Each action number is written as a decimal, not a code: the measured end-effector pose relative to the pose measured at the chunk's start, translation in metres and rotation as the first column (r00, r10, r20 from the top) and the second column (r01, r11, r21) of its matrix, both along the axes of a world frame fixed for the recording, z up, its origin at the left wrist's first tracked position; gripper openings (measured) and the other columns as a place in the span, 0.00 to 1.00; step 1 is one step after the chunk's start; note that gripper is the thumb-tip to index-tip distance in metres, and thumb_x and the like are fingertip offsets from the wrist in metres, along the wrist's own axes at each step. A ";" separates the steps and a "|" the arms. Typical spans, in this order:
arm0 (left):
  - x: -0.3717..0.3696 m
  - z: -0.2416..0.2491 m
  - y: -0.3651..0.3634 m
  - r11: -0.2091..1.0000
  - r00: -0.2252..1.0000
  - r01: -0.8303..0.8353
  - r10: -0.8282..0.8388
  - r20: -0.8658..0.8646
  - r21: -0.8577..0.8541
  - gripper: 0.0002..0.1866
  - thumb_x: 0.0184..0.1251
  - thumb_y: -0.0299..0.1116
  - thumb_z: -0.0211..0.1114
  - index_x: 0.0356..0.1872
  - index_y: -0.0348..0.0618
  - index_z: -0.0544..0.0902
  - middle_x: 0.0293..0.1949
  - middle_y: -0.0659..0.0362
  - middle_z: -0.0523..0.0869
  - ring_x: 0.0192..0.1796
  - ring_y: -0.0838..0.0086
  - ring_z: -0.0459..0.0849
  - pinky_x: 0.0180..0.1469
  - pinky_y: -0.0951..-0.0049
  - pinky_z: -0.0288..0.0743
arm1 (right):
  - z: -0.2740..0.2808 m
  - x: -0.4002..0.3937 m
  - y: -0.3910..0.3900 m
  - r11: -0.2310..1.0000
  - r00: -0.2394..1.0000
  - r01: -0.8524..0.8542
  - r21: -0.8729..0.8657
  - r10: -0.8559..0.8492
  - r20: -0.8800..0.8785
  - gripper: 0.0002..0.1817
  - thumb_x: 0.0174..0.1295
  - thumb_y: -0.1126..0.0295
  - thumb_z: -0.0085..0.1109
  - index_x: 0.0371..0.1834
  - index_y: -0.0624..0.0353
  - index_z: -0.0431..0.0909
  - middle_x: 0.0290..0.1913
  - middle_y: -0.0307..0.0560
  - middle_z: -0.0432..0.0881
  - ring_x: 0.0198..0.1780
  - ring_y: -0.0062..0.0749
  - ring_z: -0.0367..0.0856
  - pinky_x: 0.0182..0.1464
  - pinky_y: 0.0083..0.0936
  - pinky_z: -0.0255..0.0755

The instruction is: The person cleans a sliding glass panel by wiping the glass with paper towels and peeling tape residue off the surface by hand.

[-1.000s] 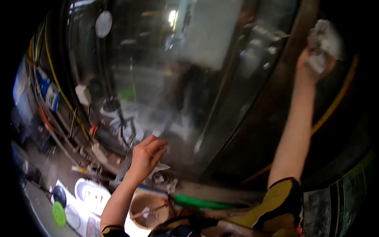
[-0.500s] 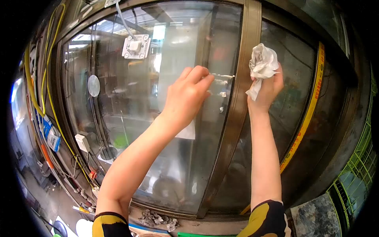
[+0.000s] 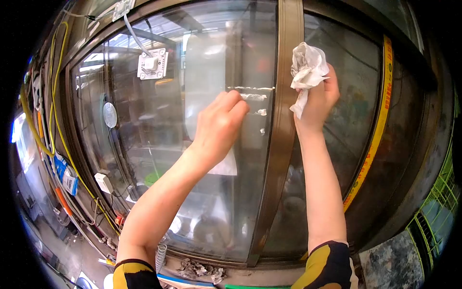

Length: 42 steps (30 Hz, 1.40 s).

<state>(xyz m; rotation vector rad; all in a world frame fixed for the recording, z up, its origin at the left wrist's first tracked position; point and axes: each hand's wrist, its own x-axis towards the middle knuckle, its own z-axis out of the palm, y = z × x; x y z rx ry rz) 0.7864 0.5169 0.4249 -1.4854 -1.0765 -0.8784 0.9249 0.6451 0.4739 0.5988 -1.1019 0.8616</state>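
Observation:
Against the large glass pane (image 3: 207,192), my left hand (image 3: 219,123) has its fingers bent in and pressed together near white residue strips (image 3: 253,97); what they hold, if anything, is hidden. My right hand (image 3: 317,98) grips crumpled white paper (image 3: 308,65) in front of the brown frame and the right pane. A loose end of the paper hangs below that hand. Small white bits (image 3: 262,112) stick to the glass just right of my left fingers.
A white socket plate (image 3: 152,63) with a cable is on the glass at upper left. Yellow hoses (image 3: 54,96) run down the left. Crumpled dark scraps (image 3: 197,269) lie on the bottom ledge. A green wire rack (image 3: 438,207) stands at right.
The view has shifted, so the window appears further left. My left hand is lower and further left of the residue, showing more of the strips. The paper remains in my right hand.

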 end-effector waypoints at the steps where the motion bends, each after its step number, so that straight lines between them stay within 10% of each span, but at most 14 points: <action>1: 0.001 0.000 0.000 1.000 1.000 -0.025 0.025 0.005 -0.014 0.12 0.48 0.19 0.67 0.36 0.39 0.81 0.35 0.56 0.80 0.37 0.60 0.82 0.37 0.65 0.77 | 0.000 0.000 -0.001 1.000 1.000 0.004 0.000 -0.004 0.000 0.12 0.61 0.79 0.45 0.45 0.66 0.76 0.35 0.38 0.79 0.28 0.15 0.72 0.29 0.16 0.67; 10: 0.023 -0.001 0.023 0.988 0.990 0.139 -0.140 0.012 0.060 0.13 0.45 0.22 0.71 0.34 0.40 0.80 0.34 0.56 0.80 0.35 0.61 0.82 0.35 0.64 0.77 | 0.001 0.000 0.000 0.997 0.997 0.078 0.004 -0.078 -0.014 0.11 0.62 0.78 0.47 0.43 0.65 0.78 0.32 0.35 0.78 0.28 0.13 0.70 0.30 0.15 0.65; 22: 0.041 -0.001 0.020 0.965 0.961 -0.260 0.255 -0.110 -0.039 0.09 0.48 0.20 0.59 0.32 0.38 0.71 0.34 0.54 0.71 0.41 0.62 0.76 0.35 0.65 0.78 | 0.000 -0.001 0.001 0.992 0.992 0.126 0.026 -0.127 0.015 0.10 0.63 0.75 0.48 0.44 0.63 0.77 0.33 0.35 0.78 0.29 0.14 0.71 0.30 0.15 0.65; 33: 0.023 0.028 0.009 0.976 0.973 0.216 -0.212 0.088 -0.037 0.06 0.60 0.18 0.61 0.37 0.37 0.76 0.38 0.50 0.78 0.39 0.52 0.79 0.38 0.62 0.74 | 0.000 -0.001 0.001 0.990 0.989 0.144 -0.007 -0.144 0.015 0.10 0.59 0.76 0.49 0.42 0.65 0.77 0.34 0.33 0.77 0.33 0.13 0.70 0.35 0.14 0.66; 42: 0.020 0.008 0.014 0.989 0.994 0.052 -0.065 -0.092 -0.139 0.10 0.52 0.19 0.67 0.36 0.38 0.78 0.37 0.54 0.78 0.39 0.56 0.80 0.37 0.63 0.74 | 0.000 -0.004 0.007 0.985 0.985 0.175 0.004 -0.175 -0.012 0.10 0.59 0.75 0.50 0.42 0.66 0.77 0.34 0.34 0.78 0.34 0.14 0.71 0.36 0.15 0.67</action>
